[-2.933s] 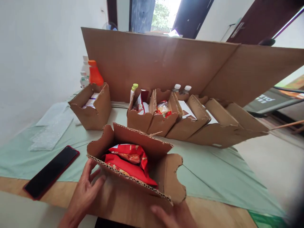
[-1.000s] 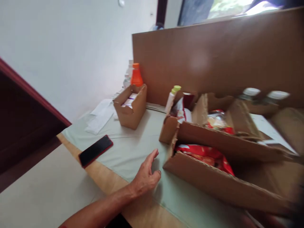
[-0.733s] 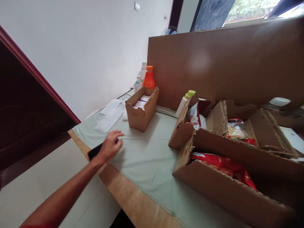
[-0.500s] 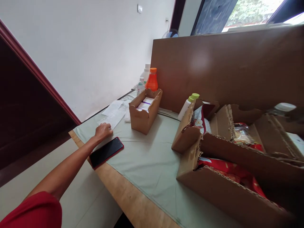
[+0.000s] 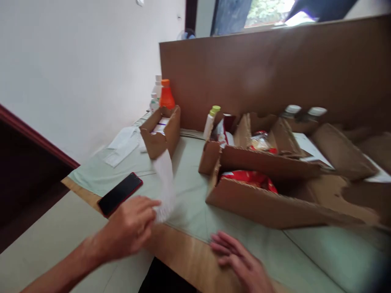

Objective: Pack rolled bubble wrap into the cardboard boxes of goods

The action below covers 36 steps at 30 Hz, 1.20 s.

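Observation:
My left hand point(image 5: 130, 228) is closed on a white sheet of bubble wrap point(image 5: 164, 181), which it holds up over the table's near edge, blurred by motion. My right hand point(image 5: 241, 260) lies near the front edge with fingers stretched out and holds nothing. Just beyond it stands an open cardboard box point(image 5: 262, 203) with a red snack packet point(image 5: 249, 179) inside.
A red-edged phone point(image 5: 119, 193) lies at the left of the green cloth point(image 5: 195, 203). A small cardboard box point(image 5: 160, 132) and an orange bottle point(image 5: 166, 95) stand at the back left. More open boxes point(image 5: 275, 138) with bottles line a tall cardboard panel point(image 5: 275, 69). More wrap point(image 5: 120, 144) lies far left.
My left hand reached past the phone to the wrap at the far left and has come back holding a sheet of it. My right hand has come into view at the front edge.

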Tool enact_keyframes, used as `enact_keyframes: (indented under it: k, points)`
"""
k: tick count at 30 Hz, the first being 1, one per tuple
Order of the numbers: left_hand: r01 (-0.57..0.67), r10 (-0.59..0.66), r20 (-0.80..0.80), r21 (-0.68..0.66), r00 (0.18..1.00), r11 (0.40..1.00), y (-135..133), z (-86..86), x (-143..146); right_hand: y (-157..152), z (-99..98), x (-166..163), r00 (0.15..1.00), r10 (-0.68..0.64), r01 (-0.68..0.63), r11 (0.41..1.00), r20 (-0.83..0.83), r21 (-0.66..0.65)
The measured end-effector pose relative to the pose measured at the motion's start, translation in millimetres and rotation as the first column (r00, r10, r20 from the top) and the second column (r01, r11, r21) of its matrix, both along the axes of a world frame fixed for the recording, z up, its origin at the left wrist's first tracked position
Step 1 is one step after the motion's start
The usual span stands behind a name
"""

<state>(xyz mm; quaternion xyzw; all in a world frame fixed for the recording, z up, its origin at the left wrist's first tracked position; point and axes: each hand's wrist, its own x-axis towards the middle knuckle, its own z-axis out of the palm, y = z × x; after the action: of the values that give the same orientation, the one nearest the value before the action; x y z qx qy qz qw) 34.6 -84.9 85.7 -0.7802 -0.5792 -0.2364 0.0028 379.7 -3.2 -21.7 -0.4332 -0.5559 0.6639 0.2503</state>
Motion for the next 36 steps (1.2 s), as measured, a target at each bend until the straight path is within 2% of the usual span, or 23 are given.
enact_keyframes:
  k: [2,4,7,9,13,15,17,19,22,23,24,26,28,29,31,33,34,36]
  points:
    - [0.181,-0.182,-0.066,-0.013,0.981,0.983,-19.5,-23.1,34.3,-14.4,9.4,-29.1,0.965,0.039,-0.084,0.983,-0.26,-0.163]
    - [0.274,-0.282,-0.106,-0.078,0.954,0.958,-30.8,-43.0,56.5,-22.2,15.0,-45.4,0.93,-0.038,-0.057,0.968,-0.367,-0.246]
    - [0.349,-0.364,-0.132,-0.126,0.922,0.929,-34.6,-58.4,71.4,-27.6,16.7,-45.4,0.931,-0.203,0.11,0.949,-0.304,-0.296]
    - [0.375,-0.388,-0.152,-0.105,0.909,0.921,-30.3,-56.9,74.2,-29.0,16.1,-35.2,0.935,-0.28,0.219,0.938,-0.217,-0.269]
    - [0.432,-0.424,-0.216,-0.012,0.88,0.902,-6.3,-39.3,81.9,-26.4,16.0,-4.4,0.923,-0.366,0.356,0.93,-0.121,-0.095]
    - [0.458,-0.44,-0.226,0.033,0.869,0.888,10.9,-36.5,91.6,-21.9,15.7,16.3,0.9,-0.432,0.434,0.9,-0.065,0.03]
    - [0.471,-0.452,-0.218,0.041,0.865,0.881,26.5,-43.0,103.0,-16.5,14.4,42.7,0.854,-0.519,0.502,0.84,0.035,0.207]
    - [0.461,-0.449,-0.219,0.0,0.866,0.888,36.5,-55.2,112.4,-13.0,12.9,73.7,0.748,-0.645,0.524,0.718,0.156,0.458]
    - [0.377,-0.364,-0.206,0.026,0.908,0.926,40.0,-68.4,118.7,-14.9,13.3,112.8,0.53,-0.825,0.402,0.447,0.195,0.799]
    - [0.338,-0.322,-0.178,0.067,0.93,0.939,39.6,-69.3,119.9,-17.0,14.3,117.7,0.506,-0.843,0.331,0.385,0.182,0.862]
    - [0.299,-0.284,-0.136,0.109,0.949,0.948,39.3,-68.6,121.6,-19.2,15.6,116.2,0.518,-0.837,0.254,0.347,0.177,0.903]
    - [0.248,-0.245,-0.043,0.161,0.969,0.955,40.2,-65.9,127.7,-22.5,18.2,92.7,0.623,-0.752,0.084,0.338,0.216,0.937]
    - [0.239,-0.243,0.003,0.155,0.97,0.959,43.2,-67.5,136.1,-22.5,18.9,49.5,0.744,-0.584,-0.091,0.391,0.324,0.916]
    - [0.237,-0.239,0.0,0.139,0.971,0.962,45.0,-71.3,139.8,-21.3,18.0,26.7,0.782,-0.48,-0.18,0.437,0.398,0.881]
    - [0.212,-0.21,-0.033,0.093,0.977,0.973,48.2,-84.1,143.5,-18.3,13.0,-5.8,0.799,-0.309,-0.332,0.488,0.515,0.807]
    - [0.182,-0.18,-0.044,0.059,0.983,0.981,49.5,-99.8,141.2,-18.1,4.0,-5.8,0.783,-0.236,-0.421,0.48,0.575,0.77]
    - [0.176,-0.174,-0.035,0.049,0.984,0.983,49.2,-106.7,138.7,-20.0,-1.3,8.2,0.773,-0.248,-0.435,0.464,0.584,0.772]
    - [0.173,-0.174,0.001,0.039,0.985,0.984,47.3,-116.2,133.7,-27.0,-11.1,56.9,0.729,-0.365,-0.405,0.453,0.58,0.794]
